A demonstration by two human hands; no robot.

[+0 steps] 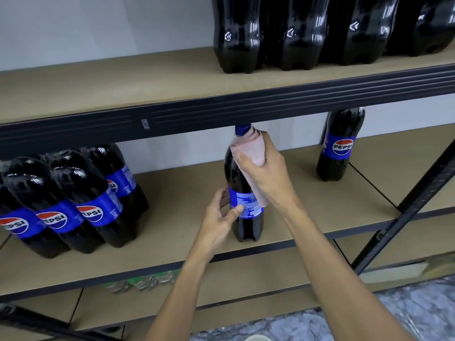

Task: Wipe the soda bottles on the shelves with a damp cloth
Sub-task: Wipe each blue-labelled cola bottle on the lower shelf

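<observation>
At the centre of the frame a Pepsi bottle (235, 173) stands upright on the middle shelf (320, 193). The left hand (221, 217) grasps it at the blue label, thumb on the front. The right hand (264, 168) has its fingers clenched round a pink cloth (246, 148), pressed against the bottle's shoulder below the cap. A bottle pack (73, 200) stands at left.

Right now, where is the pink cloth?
Centre of the head view: the pink cloth is gripped by the right hand against the upper part of the middle-shelf bottle.
</observation>
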